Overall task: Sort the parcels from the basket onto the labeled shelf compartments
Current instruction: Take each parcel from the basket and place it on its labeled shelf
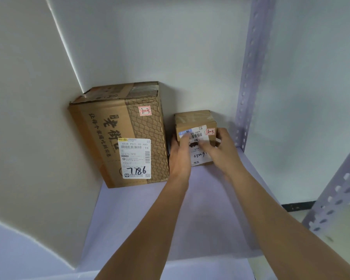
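The shelf board (141,219) fills the lower middle of the frame, walled by a white divider (28,118) at left and a perforated upright (251,77) at upper right. At centre left the large parcel (109,138) stands against the divider, its red-edged sticker (144,111) reading 2-3 turned toward me, probably so the code can be checked. Just right of it, at centre, the small parcel (194,122) appears to rest on the board near the back wall. My left hand (180,156) clasps its left side in the narrow gap between the boxes. My right hand (220,150) curls its fingers over the front label. I judge that both hands grip it to square it up. Its own small sticker (210,131) also reads 2-3, which is why it belongs in this compartment.
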### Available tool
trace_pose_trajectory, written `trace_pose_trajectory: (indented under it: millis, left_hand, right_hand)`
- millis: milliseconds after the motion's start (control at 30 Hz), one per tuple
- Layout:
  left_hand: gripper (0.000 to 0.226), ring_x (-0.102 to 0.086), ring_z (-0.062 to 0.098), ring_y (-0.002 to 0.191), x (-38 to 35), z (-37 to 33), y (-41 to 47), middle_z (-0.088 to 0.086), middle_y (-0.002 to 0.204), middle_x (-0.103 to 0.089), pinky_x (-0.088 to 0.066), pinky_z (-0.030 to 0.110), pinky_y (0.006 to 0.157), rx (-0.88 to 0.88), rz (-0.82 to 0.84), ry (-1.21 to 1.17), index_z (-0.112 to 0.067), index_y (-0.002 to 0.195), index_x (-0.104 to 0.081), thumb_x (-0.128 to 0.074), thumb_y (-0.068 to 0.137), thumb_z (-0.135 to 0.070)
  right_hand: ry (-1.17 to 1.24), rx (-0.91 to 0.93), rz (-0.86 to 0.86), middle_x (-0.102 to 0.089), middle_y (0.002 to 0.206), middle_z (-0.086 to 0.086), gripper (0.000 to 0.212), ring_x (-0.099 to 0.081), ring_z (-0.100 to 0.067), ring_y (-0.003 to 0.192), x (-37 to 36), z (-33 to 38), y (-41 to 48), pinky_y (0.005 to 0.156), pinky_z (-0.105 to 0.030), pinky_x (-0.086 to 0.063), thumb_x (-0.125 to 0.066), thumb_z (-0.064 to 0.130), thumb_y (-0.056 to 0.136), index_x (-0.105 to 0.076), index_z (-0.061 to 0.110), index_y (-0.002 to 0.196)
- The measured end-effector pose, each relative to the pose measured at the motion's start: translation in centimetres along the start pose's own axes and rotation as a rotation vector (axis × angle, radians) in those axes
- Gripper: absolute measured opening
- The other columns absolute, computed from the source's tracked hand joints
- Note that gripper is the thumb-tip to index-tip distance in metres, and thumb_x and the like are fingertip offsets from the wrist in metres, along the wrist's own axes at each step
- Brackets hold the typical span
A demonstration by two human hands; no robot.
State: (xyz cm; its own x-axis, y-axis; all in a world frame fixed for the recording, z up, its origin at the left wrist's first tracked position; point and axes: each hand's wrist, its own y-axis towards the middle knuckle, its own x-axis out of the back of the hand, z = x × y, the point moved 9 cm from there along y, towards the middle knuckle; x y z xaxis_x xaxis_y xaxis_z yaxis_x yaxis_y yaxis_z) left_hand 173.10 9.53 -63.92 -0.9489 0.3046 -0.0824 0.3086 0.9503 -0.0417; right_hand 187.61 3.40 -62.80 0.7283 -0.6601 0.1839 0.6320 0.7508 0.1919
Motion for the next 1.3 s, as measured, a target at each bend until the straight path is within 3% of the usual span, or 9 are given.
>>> trace_pose_trajectory:
  millis: [133,267,400,500,700,833,1100,1233,1300]
  left_hand:
    - [0.081,-0.072,0.016,0.105,-0.8,-1.5,-0.5,-0.002,0.118,-0.071,-0.056,0.041,0.099,0.109,0.053,-0.040,-0.027,0.141,-0.053,-0.053,0.084,-0.085]
    - [0.114,-0.070,0.024,0.112,-0.8,-2.0,-0.2,0.005,0.131,-0.067,-0.057,0.049,0.101,0.156,-0.002,0.029,-0.023,0.150,-0.049,-0.046,0.064,-0.097]
    - [0.079,-0.075,0.025,0.098,-0.8,-2.3,0.3,0.009,0.119,-0.071,-0.064,0.046,0.088,0.158,-0.018,0.034,-0.016,0.140,-0.054,-0.052,0.090,-0.076]
    - [0.068,-0.076,0.026,0.092,-0.7,-2.0,0.9,0.011,0.114,-0.072,-0.066,0.044,0.080,0.154,-0.030,0.041,-0.013,0.135,-0.056,-0.053,0.095,-0.068]
    - [0.098,-0.078,0.030,0.093,-0.9,-1.7,1.0,0.010,0.111,-0.075,-0.066,0.053,0.081,0.169,-0.027,-0.036,-0.018,0.131,-0.062,-0.041,0.063,-0.087]
    - [0.113,-0.078,0.030,0.096,-1.0,-0.2,2.2,0.008,0.114,-0.077,-0.065,0.052,0.085,0.180,-0.013,-0.051,-0.024,0.136,-0.063,-0.034,0.054,-0.096]
    - [0.067,-0.074,0.030,0.101,-0.9,-1.0,1.6,0.008,0.114,-0.073,-0.063,0.052,0.090,0.165,-0.055,-0.070,-0.022,0.131,-0.058,-0.038,0.096,-0.076]
    - [0.069,-0.076,0.028,0.099,-0.9,-0.4,2.0,0.006,0.113,-0.075,-0.063,0.051,0.091,0.156,-0.020,-0.091,-0.025,0.131,-0.060,-0.040,0.093,-0.080]
    - [0.073,-0.076,0.025,0.100,-0.8,-0.3,1.9,0.003,0.114,-0.076,-0.063,0.050,0.092,0.142,-0.002,-0.076,-0.031,0.127,-0.063,-0.041,0.085,-0.086]
  right_hand:
    - [0.190,-0.207,0.048,-0.070,0.114,0.002,0.059,-0.074,-0.011,0.092,-0.5,1.1,0.3,0.068,-0.030,-0.053,-0.064,0.065,0.091,-0.048,0.018,0.122]
    - [0.108,-0.243,-0.006,-0.058,0.128,-0.005,0.084,-0.069,-0.025,0.107,-1.2,1.6,1.6,0.089,-0.046,-0.058,-0.060,0.085,0.066,-0.042,0.022,0.119]
    - [0.107,-0.239,-0.022,-0.055,0.125,-0.006,0.082,-0.068,-0.030,0.108,-1.5,1.0,2.1,0.094,-0.054,-0.057,-0.063,0.080,0.062,-0.042,0.022,0.116]
    - [0.119,-0.234,-0.022,-0.055,0.122,-0.006,0.075,-0.069,-0.030,0.106,-1.6,1.1,2.3,0.092,-0.055,-0.059,-0.063,0.078,0.062,-0.043,0.023,0.109]
    - [0.085,-0.219,-0.004,-0.055,0.123,-0.009,0.046,-0.061,-0.031,0.116,-1.3,1.8,1.6,0.100,-0.054,-0.053,-0.048,0.073,0.076,-0.040,0.032,0.095]
    - [0.099,-0.257,-0.002,-0.057,0.125,-0.011,0.047,-0.062,-0.028,0.110,-1.1,1.5,1.3,0.099,-0.049,-0.052,-0.036,0.072,0.080,-0.041,0.028,0.096]
    - [0.154,-0.251,-0.003,-0.057,0.130,-0.011,0.044,-0.064,-0.031,0.112,-1.3,1.3,1.7,0.100,-0.055,-0.053,-0.040,0.072,0.079,-0.042,0.031,0.097]
    - [0.116,-0.251,0.011,-0.056,0.131,-0.008,0.057,-0.065,-0.026,0.113,-1.4,0.9,1.8,0.082,-0.038,-0.054,-0.038,0.073,0.092,-0.044,0.022,0.118]
    - [0.105,-0.263,0.015,-0.057,0.132,-0.007,0.070,-0.065,-0.023,0.114,-1.4,0.5,1.7,0.081,-0.036,-0.054,-0.038,0.079,0.093,-0.042,0.019,0.127]
